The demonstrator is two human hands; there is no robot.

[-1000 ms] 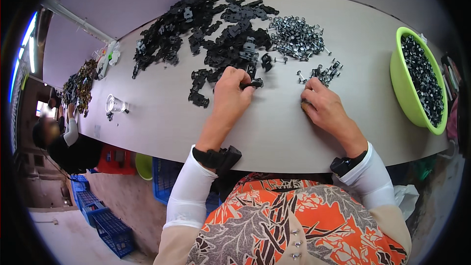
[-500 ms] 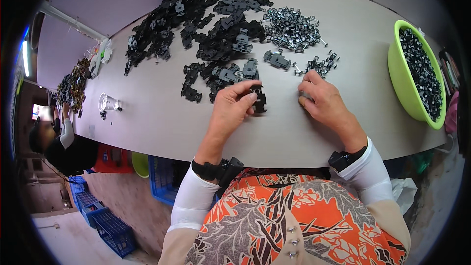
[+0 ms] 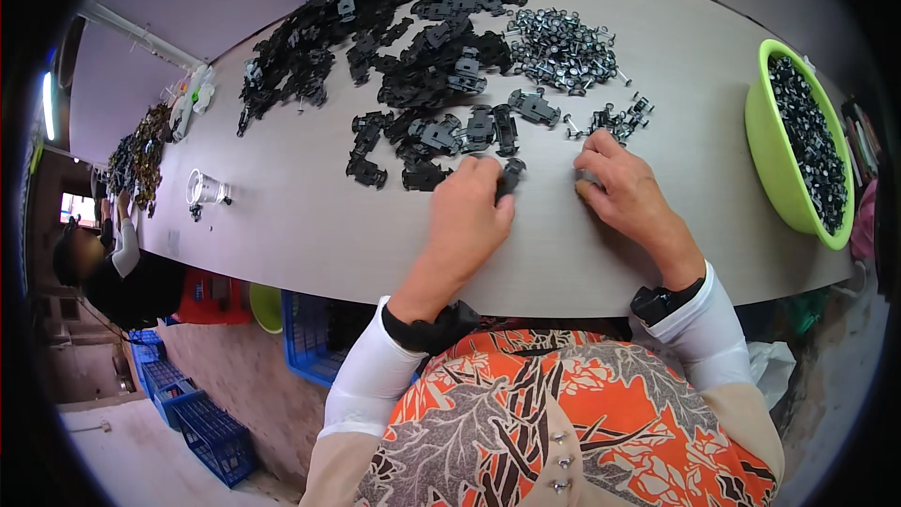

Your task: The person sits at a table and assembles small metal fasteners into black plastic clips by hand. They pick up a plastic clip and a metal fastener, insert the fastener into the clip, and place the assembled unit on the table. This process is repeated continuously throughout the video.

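Observation:
My left hand, its back turned up, is closed at the near edge of the loose parts. A small black plastic car chassis, slightly blurred, shows at its fingertips. Just beyond lies another black chassis beside grey ones. My right hand is closed in a pinch above the table, near a small cluster of wheel axles. What its fingers hold, if anything, is too hidden to name. A grey chassis lies between the hands, farther off.
A large heap of black and grey chassis spreads at the far left, with a pile of wheel axles beside it. A green basin of wheels stands right. Left are a clear cup and another person. Blue crates stand below.
A black chassis now lies upright in line beside the grey ones, where none lay before. My left hand has turned back-up and shifted right. My right hand has barely moved.

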